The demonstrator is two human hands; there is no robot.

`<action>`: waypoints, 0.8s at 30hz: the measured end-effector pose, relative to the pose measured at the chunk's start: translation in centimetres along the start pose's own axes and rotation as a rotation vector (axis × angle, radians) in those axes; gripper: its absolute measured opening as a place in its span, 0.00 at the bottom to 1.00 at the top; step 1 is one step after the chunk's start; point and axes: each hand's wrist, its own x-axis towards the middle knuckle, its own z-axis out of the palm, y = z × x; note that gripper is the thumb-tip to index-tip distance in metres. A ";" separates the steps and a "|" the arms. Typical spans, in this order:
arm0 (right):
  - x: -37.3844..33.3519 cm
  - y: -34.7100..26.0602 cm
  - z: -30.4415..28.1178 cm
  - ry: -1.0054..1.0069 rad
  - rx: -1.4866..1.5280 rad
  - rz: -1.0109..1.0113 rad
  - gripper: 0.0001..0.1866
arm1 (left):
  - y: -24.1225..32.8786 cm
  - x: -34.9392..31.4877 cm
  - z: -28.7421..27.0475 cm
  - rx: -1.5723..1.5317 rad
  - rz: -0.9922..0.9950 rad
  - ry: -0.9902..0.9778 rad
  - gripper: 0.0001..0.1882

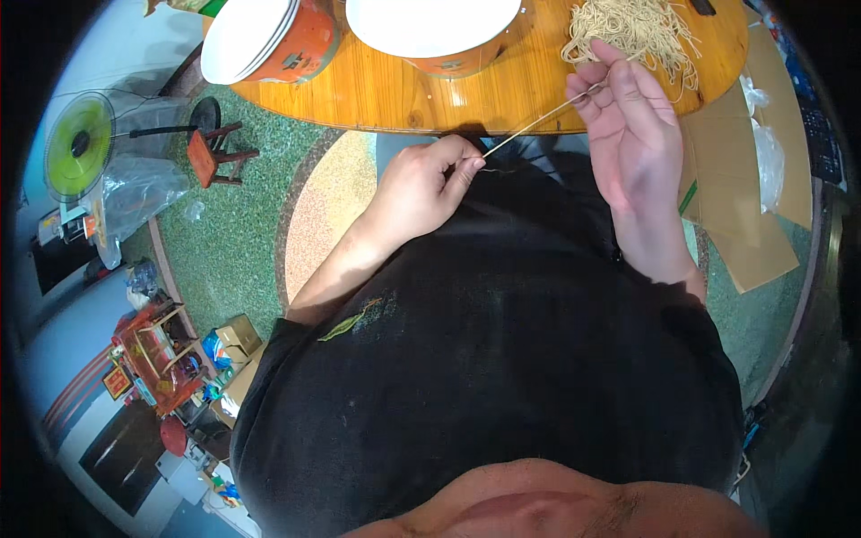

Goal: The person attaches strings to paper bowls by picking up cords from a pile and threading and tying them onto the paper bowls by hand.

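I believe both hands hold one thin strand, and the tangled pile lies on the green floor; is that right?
Not quite: the head view shows the tangled pile on the wooden table, not the green floor; the rest is right.

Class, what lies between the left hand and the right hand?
In the head view, a thin pale cord spans between the left hand and right hand.

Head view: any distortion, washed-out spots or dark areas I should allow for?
Head view throughout: black, rounded fisheye corners; the large round orange-and-white tub looks washed-out white on top; the black cloth shirt loses detail; the thin beige strand reads fairly sharp.
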 end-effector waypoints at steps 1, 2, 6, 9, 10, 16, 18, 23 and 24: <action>0.0 -0.1 -0.1 -0.020 -0.049 -0.041 0.19 | 0.1 0.1 -0.1 -0.014 -0.005 -0.024 0.07; 0.0 -0.1 -0.1 -0.015 -0.052 -0.043 0.19 | 0.1 0.2 -0.2 -0.028 -0.010 -0.050 0.07; -0.1 0.0 1.8 -0.005 -0.066 -0.050 0.19 | -1.0 0.4 -0.1 0.009 0.031 -0.220 0.07; -0.2 -0.3 2.4 -0.155 -0.117 -0.122 0.16 | -1.0 0.3 0.2 0.027 0.089 -0.296 0.07; -0.2 -0.5 2.5 -0.234 -0.240 -0.057 0.16 | -0.2 0.6 0.2 0.018 0.173 -0.167 0.08; -0.7 0.3 3.1 -0.353 -0.447 0.080 0.14 | 5.4 1.3 -3.2 -0.536 0.143 0.155 0.14; -1.0 0.2 3.6 -0.369 -0.462 0.123 0.12 | 6.4 2.0 -3.2 -0.631 0.125 0.185 0.16; -1.7 0.0 4.2 -0.368 -0.749 0.071 0.10 | 4.3 3.6 -2.5 -0.546 0.160 0.153 0.12; -1.9 -0.1 4.1 -0.403 -0.861 0.110 0.11 | 4.1 3.4 -2.6 -0.545 0.160 0.152 0.12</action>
